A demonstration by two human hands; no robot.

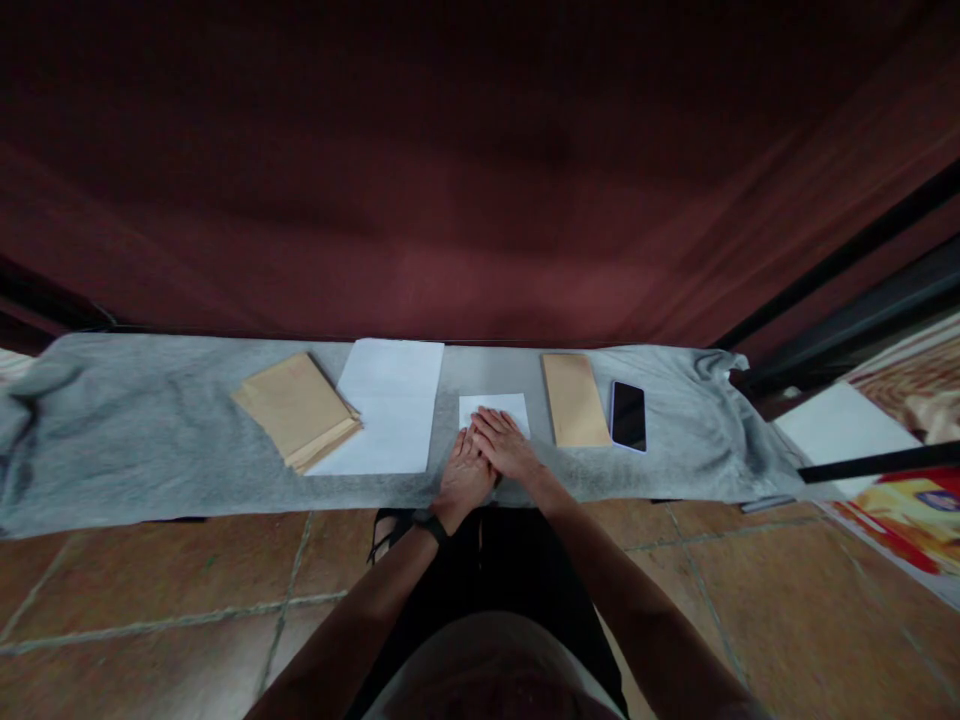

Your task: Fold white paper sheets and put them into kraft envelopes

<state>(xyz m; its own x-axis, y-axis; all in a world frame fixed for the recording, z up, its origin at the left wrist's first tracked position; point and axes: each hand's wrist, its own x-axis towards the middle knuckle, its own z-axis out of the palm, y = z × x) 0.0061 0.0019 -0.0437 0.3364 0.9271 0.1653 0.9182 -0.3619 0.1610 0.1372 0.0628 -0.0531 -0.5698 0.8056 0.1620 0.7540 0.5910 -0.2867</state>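
Observation:
A small white rectangle of paper (516, 404), apparently folded, lies on the grey cloth (397, 490) straight in front of me. My left hand (463, 478) rests flat on its lower left part, fingers stretched out. Partly over the left fingers lies my right hand (507, 444), also flat, with its fingertips on the paper. Neither hand grips anything. To the left are larger white sheets (401, 405), their left side covered by a fanned stack of brown envelopes (296, 405). One more brown envelope (576, 400) lies to the right of the hands.
A phone (628, 416) with a dark screen lies right of the single envelope. The cloth covers a long narrow surface against a dark red panel (480, 290). Tiled floor (202, 570) shows below its front edge. A red and yellow printed package (919, 510) is at far right.

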